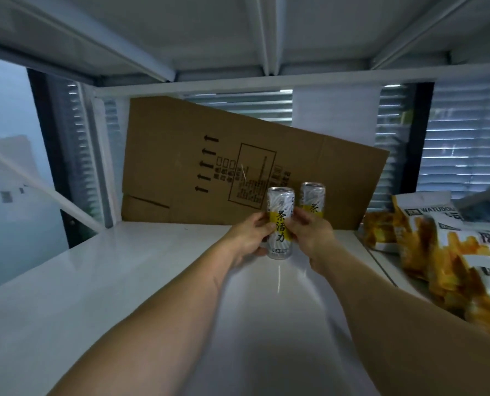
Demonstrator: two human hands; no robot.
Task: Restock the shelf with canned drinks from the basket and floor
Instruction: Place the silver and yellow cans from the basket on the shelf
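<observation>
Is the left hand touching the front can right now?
Touching. The head view shows the left hand with fingers curled round the front can, standing on the shelf.

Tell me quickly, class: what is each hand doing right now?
Left hand: grips the front can, which stands upright on the white shelf.
Right hand: fingers curled round the front can too; the rear can stands just behind.

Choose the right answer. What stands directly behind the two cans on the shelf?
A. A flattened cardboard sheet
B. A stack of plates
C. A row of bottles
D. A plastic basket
A: a flattened cardboard sheet leans at the back of the shelf, right behind the two cans.
</observation>
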